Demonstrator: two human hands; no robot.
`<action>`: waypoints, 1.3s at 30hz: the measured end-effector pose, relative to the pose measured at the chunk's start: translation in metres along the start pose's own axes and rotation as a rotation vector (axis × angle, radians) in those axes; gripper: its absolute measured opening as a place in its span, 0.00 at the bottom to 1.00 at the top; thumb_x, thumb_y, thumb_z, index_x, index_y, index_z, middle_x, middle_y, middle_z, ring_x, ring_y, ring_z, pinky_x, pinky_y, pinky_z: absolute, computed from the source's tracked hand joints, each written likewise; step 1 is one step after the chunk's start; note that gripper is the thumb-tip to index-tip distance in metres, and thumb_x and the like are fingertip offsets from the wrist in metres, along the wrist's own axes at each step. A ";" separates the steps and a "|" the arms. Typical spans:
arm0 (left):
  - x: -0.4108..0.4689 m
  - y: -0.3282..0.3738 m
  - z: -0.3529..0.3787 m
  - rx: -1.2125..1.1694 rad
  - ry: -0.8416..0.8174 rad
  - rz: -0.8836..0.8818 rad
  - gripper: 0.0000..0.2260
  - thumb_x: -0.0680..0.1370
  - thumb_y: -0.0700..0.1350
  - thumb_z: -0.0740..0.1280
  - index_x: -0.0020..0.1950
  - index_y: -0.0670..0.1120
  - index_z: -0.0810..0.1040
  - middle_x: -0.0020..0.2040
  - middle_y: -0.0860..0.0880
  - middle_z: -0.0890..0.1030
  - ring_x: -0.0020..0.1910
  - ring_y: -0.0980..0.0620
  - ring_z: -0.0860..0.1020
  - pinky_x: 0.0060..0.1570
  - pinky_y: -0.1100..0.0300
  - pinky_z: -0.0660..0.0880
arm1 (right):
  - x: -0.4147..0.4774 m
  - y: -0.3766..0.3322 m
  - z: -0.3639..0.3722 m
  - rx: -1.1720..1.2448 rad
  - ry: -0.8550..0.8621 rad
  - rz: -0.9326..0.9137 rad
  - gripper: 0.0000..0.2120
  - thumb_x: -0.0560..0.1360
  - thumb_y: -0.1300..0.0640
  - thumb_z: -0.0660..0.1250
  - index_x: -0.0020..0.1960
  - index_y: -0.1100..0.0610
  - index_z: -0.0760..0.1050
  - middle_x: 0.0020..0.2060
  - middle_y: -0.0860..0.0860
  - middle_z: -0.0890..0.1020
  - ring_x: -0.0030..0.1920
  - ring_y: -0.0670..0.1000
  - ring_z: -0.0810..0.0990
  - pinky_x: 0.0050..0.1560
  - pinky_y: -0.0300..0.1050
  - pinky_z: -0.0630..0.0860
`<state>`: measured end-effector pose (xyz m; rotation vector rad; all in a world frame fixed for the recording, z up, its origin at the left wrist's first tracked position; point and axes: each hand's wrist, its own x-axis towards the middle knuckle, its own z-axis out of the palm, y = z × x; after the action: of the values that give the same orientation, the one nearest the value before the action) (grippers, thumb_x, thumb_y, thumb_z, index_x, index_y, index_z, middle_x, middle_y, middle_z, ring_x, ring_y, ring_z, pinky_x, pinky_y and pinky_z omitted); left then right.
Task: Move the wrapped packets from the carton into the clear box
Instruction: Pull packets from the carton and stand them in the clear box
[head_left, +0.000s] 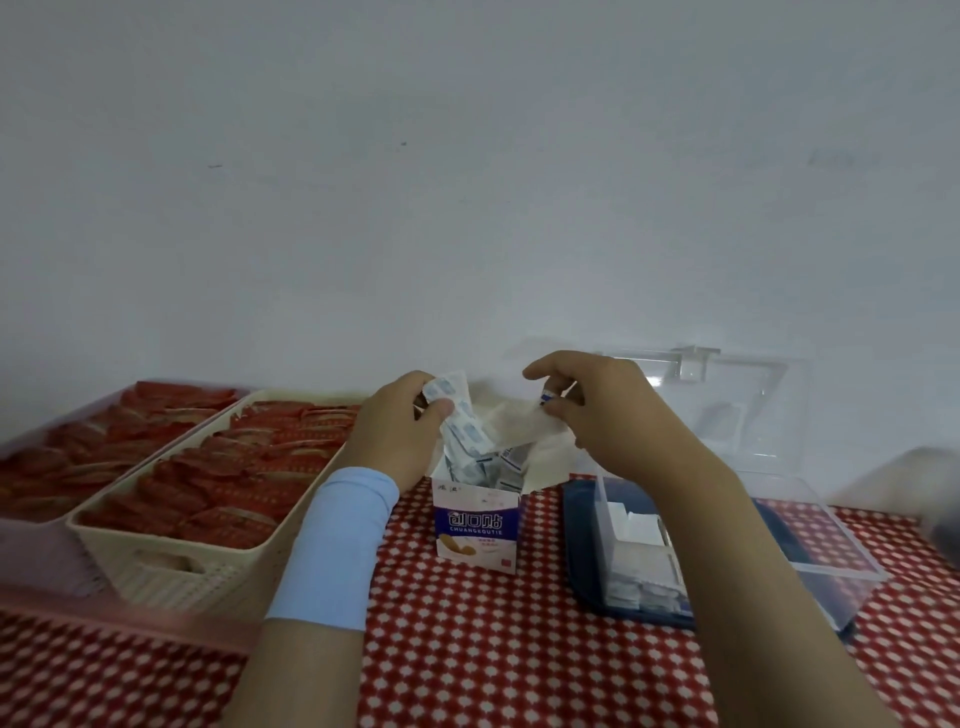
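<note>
Packets (457, 421), white with blue print, are bunched in my left hand (395, 431) just above the open carton (477, 525). My thumb and curled fingers are closed round the bunch. More of them stand loose inside the carton's mouth (498, 465). My right hand (613, 415) pinches the edge of a thin white sheet (519, 428) that trails out of the carton. Something small with a blue mark sits at those fingertips, and I cannot tell whether it is a packet.

I judge the step to be lifting this handful clear and carrying it right. To do it well, I would get the sheet out of the way first so it doesn't drag packets out with it. I would keep the bunch squared in my grip so none slips, and lift straight up so the light carton doesn't tip.

The clear box (826, 569) stands just beside the carton on the right, with its lid (727, 405) raised behind. White packets (639, 551) already lie in its near compartment. On the far left are a cream basket (171, 566) and a pink tray (41, 561), both full of red wrapped items. Everything stands on a red patterned cloth (493, 649).
</note>
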<state>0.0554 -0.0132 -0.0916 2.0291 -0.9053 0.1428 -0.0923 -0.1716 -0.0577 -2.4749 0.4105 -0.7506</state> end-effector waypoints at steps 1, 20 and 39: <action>0.000 0.000 -0.001 -0.007 0.019 -0.001 0.04 0.81 0.45 0.64 0.47 0.48 0.77 0.44 0.53 0.81 0.41 0.57 0.77 0.36 0.62 0.69 | 0.000 -0.001 -0.002 -0.017 0.008 -0.009 0.16 0.79 0.64 0.67 0.62 0.48 0.80 0.46 0.44 0.78 0.41 0.43 0.77 0.40 0.32 0.73; -0.002 0.008 0.001 0.236 -0.089 0.016 0.06 0.81 0.47 0.63 0.45 0.49 0.74 0.36 0.53 0.75 0.35 0.54 0.74 0.35 0.56 0.70 | -0.005 -0.016 -0.024 0.034 0.237 -0.109 0.12 0.78 0.63 0.68 0.56 0.52 0.84 0.46 0.39 0.81 0.43 0.35 0.77 0.49 0.18 0.67; -0.013 0.014 0.005 -0.538 -0.252 -0.060 0.09 0.74 0.52 0.74 0.54 0.58 0.84 0.51 0.54 0.86 0.52 0.52 0.84 0.59 0.44 0.78 | -0.003 -0.016 0.028 0.339 0.213 -0.146 0.18 0.74 0.62 0.74 0.59 0.46 0.80 0.46 0.40 0.82 0.43 0.39 0.80 0.45 0.30 0.76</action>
<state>0.0362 -0.0146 -0.0907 1.5852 -0.9168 -0.3629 -0.0759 -0.1461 -0.0698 -2.1303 0.1610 -1.0549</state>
